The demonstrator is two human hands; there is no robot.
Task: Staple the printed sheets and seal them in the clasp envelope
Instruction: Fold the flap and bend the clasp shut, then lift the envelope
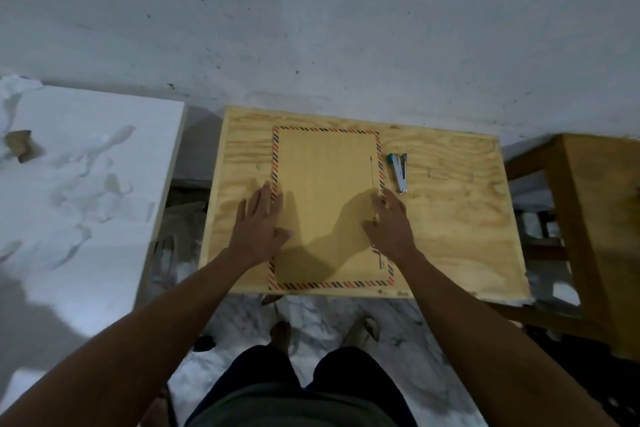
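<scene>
A tan envelope [325, 184] with a red-and-blue striped border lies flat in the middle of the plywood table [450, 218]. My left hand [261, 222] rests flat, fingers spread, on its left edge. My right hand [389, 222] lies palm down on its right edge, fingers apart. A small silver stapler [400, 172] with a teal end lies just right of the envelope, beyond my right fingertips. No printed sheets are visible.
A white surface [86, 191] with crumpled white material stands to the left, separated by a gap. A wooden frame [595, 218] stands to the right. A grey wall runs behind the table. My legs and sandalled feet show on the marble floor [311, 319] below.
</scene>
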